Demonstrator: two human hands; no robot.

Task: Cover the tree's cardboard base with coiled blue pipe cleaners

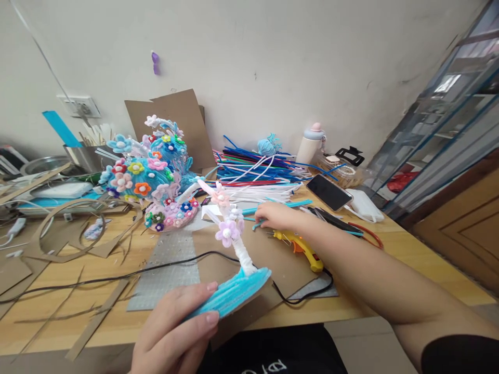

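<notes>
My left hand (179,324) grips the blue base (236,295) of a small pipe-cleaner piece near the table's front edge. From that base rises a white wrapped stem (244,255) bearing a lilac flower (227,233) and a peach flower (220,197). Farther off, my right hand (268,214) is reached out over the cardboard, its fingers closed on a small blue pipe-cleaner bit (256,226). A yellow glue gun (310,254) lies just beside my right wrist, its nozzle toward the hand.
Flower-covered blue decorations (146,174) stand at the back left. Behind my right hand lies a pile of pipe cleaners (253,169). A phone (329,191) and a bottle (311,144) are at the right. Cardboard scraps (97,317) and a black cable (156,266) cross the left side.
</notes>
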